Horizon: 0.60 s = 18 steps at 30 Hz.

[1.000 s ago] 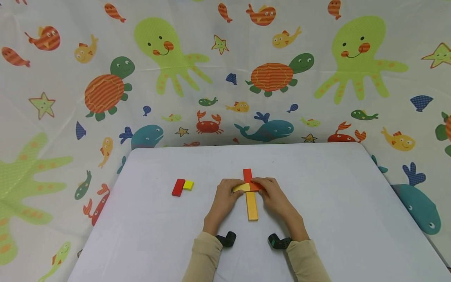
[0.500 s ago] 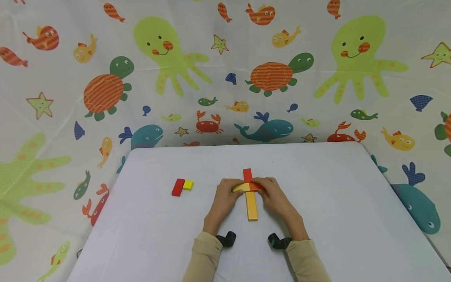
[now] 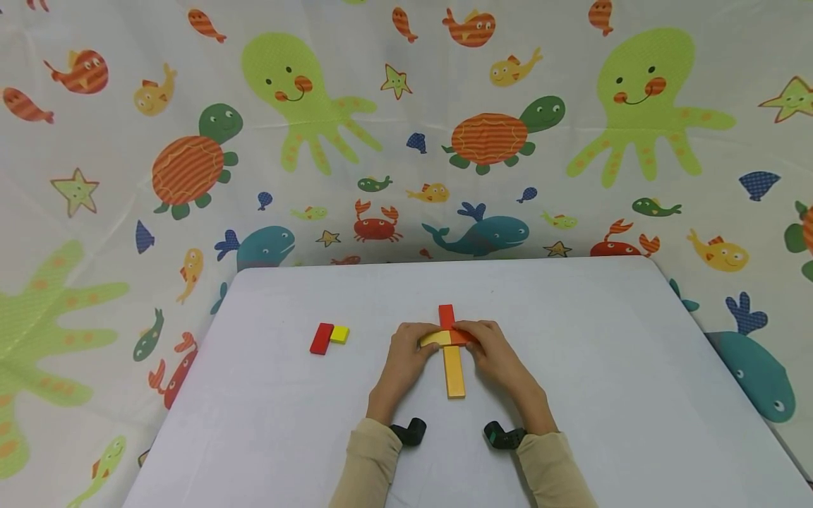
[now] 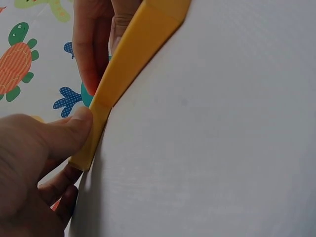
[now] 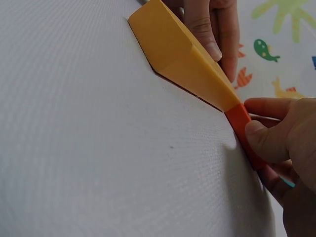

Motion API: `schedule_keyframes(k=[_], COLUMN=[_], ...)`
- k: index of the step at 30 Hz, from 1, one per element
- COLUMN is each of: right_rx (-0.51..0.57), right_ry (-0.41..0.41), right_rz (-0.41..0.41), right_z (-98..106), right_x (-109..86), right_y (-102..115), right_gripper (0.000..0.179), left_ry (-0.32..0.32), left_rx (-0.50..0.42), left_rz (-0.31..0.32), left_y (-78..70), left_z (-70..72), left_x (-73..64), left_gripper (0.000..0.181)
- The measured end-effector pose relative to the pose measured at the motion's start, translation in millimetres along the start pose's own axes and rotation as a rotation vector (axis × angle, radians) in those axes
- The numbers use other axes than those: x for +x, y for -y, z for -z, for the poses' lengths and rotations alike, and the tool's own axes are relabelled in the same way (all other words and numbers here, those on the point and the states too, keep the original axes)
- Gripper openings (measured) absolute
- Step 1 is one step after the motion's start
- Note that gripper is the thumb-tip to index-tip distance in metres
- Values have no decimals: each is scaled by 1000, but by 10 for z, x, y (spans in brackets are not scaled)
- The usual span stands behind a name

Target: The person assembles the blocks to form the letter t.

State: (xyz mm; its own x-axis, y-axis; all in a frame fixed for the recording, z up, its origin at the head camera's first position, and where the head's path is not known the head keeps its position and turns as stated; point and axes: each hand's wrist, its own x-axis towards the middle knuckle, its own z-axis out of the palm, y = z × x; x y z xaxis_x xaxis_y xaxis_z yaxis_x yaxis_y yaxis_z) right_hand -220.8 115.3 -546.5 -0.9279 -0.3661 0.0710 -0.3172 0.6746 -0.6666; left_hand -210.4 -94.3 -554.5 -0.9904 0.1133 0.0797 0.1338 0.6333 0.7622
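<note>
Several flat blocks form a cross on the white table. In the head view my left hand pinches the short yellow-orange block that makes the left arm, thumb on its near side. My right hand grips the orange-red block on the right arm; its outer end is hidden by the fingers. Those two blocks meet end to end. A red block points away behind them, and a long yellow-orange block runs toward me below. The right wrist view shows the orange-red block between thumb and fingers.
To the left on the white table, a red block lies touching a small bright-yellow block. Behind the table hangs a cloth printed with sea animals. Each wrist carries a black camera.
</note>
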Motion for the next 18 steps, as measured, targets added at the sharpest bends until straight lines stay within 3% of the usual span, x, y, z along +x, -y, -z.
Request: schedule_keyframes(k=[7, 12, 18], right_rx=[26, 70, 89], right_ry=[5, 12, -5], right_rz=[-2, 16, 29], right_z=[0, 10, 16], right_x=[0, 8, 16], right_y=[-27, -39, -42], right_gripper=[47, 47, 43], left_ry=[11, -29, -60], left_rx=[-22, 15, 46], left_rz=[-15, -32, -95], left_y=[-14, -76, -206], left_z=[19, 58, 92], left_x=[-12, -39, -181], left_gripper=[34, 36, 33])
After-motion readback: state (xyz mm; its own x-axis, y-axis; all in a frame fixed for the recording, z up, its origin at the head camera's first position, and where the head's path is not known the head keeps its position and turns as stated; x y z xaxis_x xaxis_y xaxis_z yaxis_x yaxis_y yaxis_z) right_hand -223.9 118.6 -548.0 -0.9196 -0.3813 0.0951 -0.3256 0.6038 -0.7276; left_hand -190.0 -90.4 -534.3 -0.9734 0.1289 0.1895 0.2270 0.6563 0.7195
